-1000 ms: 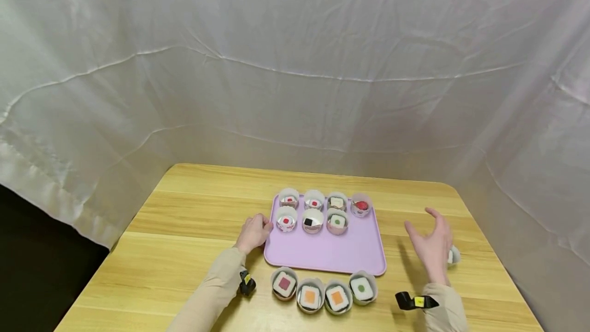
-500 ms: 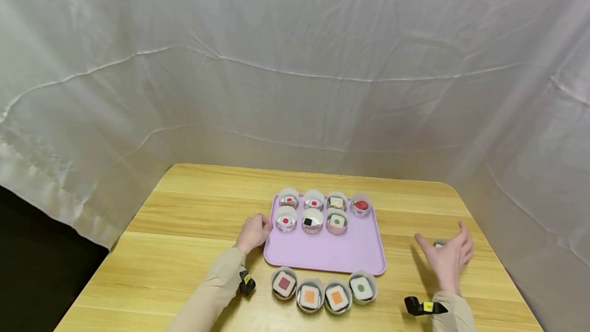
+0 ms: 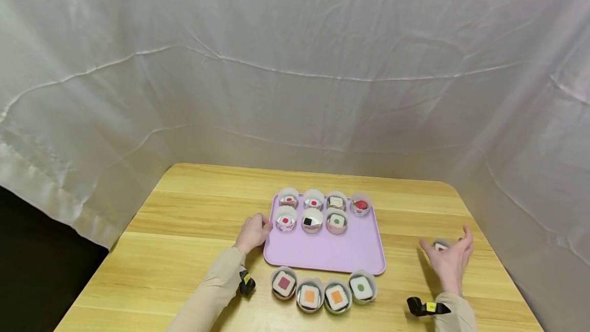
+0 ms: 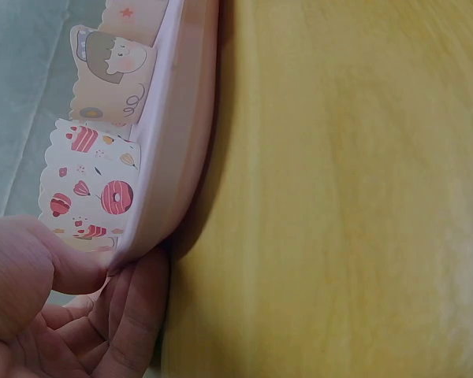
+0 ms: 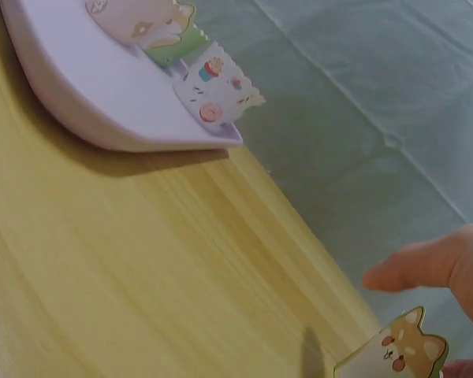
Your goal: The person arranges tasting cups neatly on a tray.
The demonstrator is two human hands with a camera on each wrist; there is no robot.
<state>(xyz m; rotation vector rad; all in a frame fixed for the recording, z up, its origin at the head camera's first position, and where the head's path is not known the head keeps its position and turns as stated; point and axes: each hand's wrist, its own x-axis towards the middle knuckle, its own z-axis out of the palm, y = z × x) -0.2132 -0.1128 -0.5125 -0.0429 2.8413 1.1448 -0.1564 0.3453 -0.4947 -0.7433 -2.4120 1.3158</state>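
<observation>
My left hand (image 3: 252, 233) pinches the left edge of the lilac tray (image 3: 318, 255); in the left wrist view the thumb lies over the rim and the fingers below it. Several paper cupcake cups with sushi-like pieces stand in two rows on the tray, among them one with a black centre (image 3: 312, 221) and one with a red top (image 3: 361, 205). On the table at right, my right hand (image 3: 450, 262) spreads thumb and fingers around a single paper cup (image 3: 441, 244) holding a white piece with a dark centre. A dog face decorates that cup (image 5: 394, 353).
In front of the tray, a row of filled cups stands on the wooden table (image 3: 184, 250): one with a dark red centre (image 3: 284, 284), two with orange centres (image 3: 310, 297), one with a green centre (image 3: 361, 288). Pale curtains (image 3: 295, 91) enclose the table's back and sides.
My right hand has moved right and a little nearer to me, with its fingers now around the far-right cup. My left hand and the tray stay put.
</observation>
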